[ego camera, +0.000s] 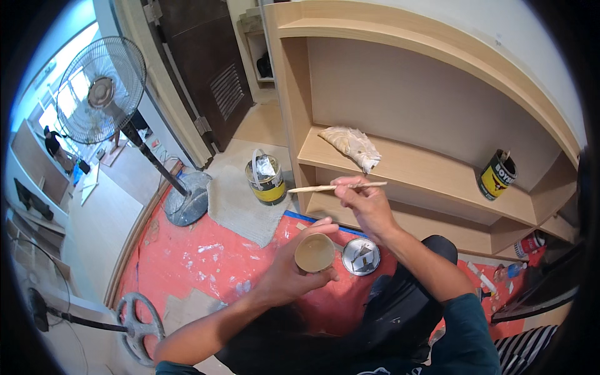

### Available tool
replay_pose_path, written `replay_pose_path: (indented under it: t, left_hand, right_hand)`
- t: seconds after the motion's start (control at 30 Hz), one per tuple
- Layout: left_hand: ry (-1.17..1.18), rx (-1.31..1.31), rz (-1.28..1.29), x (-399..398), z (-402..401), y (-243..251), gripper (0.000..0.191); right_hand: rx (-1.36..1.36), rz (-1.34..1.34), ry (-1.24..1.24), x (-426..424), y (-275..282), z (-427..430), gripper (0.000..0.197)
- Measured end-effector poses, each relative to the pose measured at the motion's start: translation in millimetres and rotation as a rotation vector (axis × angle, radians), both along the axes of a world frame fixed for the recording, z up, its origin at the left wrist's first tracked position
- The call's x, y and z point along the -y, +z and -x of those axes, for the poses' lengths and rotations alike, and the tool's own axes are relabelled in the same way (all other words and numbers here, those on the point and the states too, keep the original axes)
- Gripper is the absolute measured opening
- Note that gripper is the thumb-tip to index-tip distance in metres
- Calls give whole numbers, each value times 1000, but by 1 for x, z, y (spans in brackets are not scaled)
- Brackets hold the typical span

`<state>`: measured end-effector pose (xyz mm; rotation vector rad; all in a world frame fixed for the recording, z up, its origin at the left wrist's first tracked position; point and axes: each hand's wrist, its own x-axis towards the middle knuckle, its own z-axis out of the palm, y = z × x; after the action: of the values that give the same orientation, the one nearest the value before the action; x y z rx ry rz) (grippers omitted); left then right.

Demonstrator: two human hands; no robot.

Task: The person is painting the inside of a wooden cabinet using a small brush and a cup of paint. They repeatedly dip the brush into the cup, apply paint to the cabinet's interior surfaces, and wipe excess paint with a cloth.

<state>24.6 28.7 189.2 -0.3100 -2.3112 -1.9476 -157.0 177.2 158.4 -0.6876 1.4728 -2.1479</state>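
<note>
My left hand [287, 276] is wrapped around a small cup [315, 253] filled with a tan liquid, its opening facing up. Above and to the right, my right hand [361, 201] pinches a thin wooden stick [313, 189] that lies nearly level, its pale end pointing left. The stick is apart from the cup. Just right of the cup, on the red floor covering, is a round metal lid or shallow tin [361, 257] with dark flat pieces in it. A crumpled, cream-stained cloth or wrapped bundle [351, 146] lies on the wooden shelf beyond my right hand.
A Boysen paint can [498, 176] stands on the wooden shelf unit [422, 180]. Another can with a handle [266, 180] sits on a grey mat [243, 211]. A pedestal fan [183, 199] stands left. A plastic bottle [511, 271] lies at right. A person [57, 147] is in the far room.
</note>
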Motion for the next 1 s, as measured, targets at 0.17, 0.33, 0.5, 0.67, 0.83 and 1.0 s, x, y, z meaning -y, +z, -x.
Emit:
replay_pose_path:
  t: [0.17, 0.33, 0.5, 0.67, 0.83, 1.0]
  left_hand:
    - [70, 131, -329, -33, 12, 26, 82]
    - [107, 127, -459, -36, 19, 29, 81]
    - [299, 135, -561, -37, 25, 32, 80]
    - [321, 177, -471, -35, 25, 27, 80]
    - [354, 219, -390, -35, 31, 19, 93]
    - [355, 226, -377, -40, 37, 18, 96]
  right_hand:
    - [-266, 154, 8, -4, -1, -24, 22]
    - [-663, 21, -72, -11, 2, -16, 29]
    - [-1184, -199, -182, -21, 20, 37, 48]
    - [-1421, -655, -476, -19, 4, 115, 34]
    - [-1281, -667, -338, -23, -24, 148, 23]
    - [-1191, -658, -338, -37, -13, 153, 23]
